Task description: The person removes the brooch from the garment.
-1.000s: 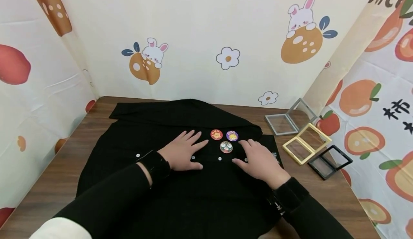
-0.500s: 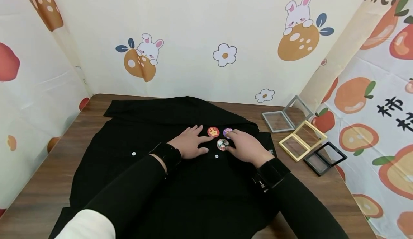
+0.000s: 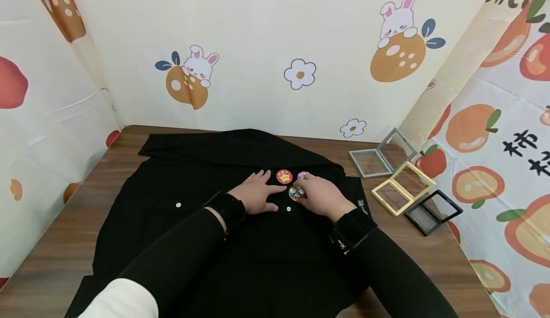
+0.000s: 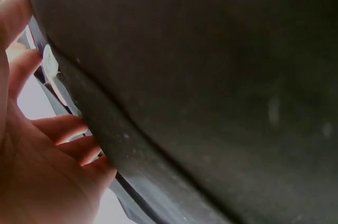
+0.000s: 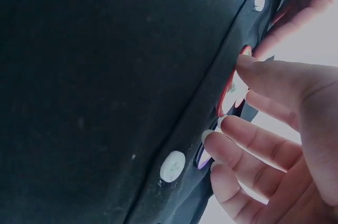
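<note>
A black button-up shirt (image 3: 240, 260) lies spread over the table. Three round badges sit on it in a cluster: a red one (image 3: 284, 176), a purple one (image 3: 301, 174) partly under fingers, and a multicoloured one (image 3: 295, 193) below them. My right hand (image 3: 320, 195) is at the multicoloured badge, pinching its edge between thumb (image 5: 264, 76) and fingers; other fingertips reach the purple badge (image 5: 203, 158). My left hand (image 3: 258, 195) rests on the shirt with fingers spread, forefinger pointing close to the badges. White buttons (image 3: 289, 208) show along the placket.
Three hinged frames with clear panes stand half unfolded on the right of the wooden table (image 3: 455, 270): grey (image 3: 371, 164), yellow (image 3: 401, 191) and black (image 3: 429, 213). Printed curtains (image 3: 253, 26) enclose the table at the back and sides.
My right hand has moved left from beside the badges onto the purple and multicoloured ones. My left hand has slid right, closer to the badges. The head view has shifted slightly.
</note>
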Demonstrator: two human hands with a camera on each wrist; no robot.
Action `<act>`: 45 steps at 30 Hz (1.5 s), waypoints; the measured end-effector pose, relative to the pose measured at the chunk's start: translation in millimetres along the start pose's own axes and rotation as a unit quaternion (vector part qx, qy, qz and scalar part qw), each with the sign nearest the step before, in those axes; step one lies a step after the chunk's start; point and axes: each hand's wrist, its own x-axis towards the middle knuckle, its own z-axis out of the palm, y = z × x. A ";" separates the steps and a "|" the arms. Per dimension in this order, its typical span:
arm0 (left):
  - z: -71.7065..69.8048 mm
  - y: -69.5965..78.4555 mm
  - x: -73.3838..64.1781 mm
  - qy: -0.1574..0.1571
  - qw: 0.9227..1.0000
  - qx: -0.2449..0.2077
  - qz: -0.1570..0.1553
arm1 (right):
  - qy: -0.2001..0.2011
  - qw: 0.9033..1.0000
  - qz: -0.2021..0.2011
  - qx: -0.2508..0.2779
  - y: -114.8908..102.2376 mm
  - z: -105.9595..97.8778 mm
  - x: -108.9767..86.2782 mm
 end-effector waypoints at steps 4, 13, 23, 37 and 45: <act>2.3 -1.1 2.1 -0.007 1.000 -0.004 -0.006 | -0.012 1.000 0.008 -0.007 -1.6 0.3 0.7; 0.9 -2.9 4.8 -0.014 1.000 -0.003 -0.013 | -0.020 1.000 0.014 0.000 -0.2 3.1 2.3; -1.0 -2.6 6.1 -0.011 1.000 0.003 -0.011 | -0.021 0.999 0.017 0.020 2.2 -4.8 -0.7; 2.5 0.7 7.4 -0.004 1.000 0.009 -0.003 | -0.008 0.997 0.021 0.080 12.7 -8.3 -0.7; -0.8 2.0 2.2 -0.003 1.000 0.002 -0.005 | 0.010 0.993 0.025 0.118 13.3 -8.7 3.1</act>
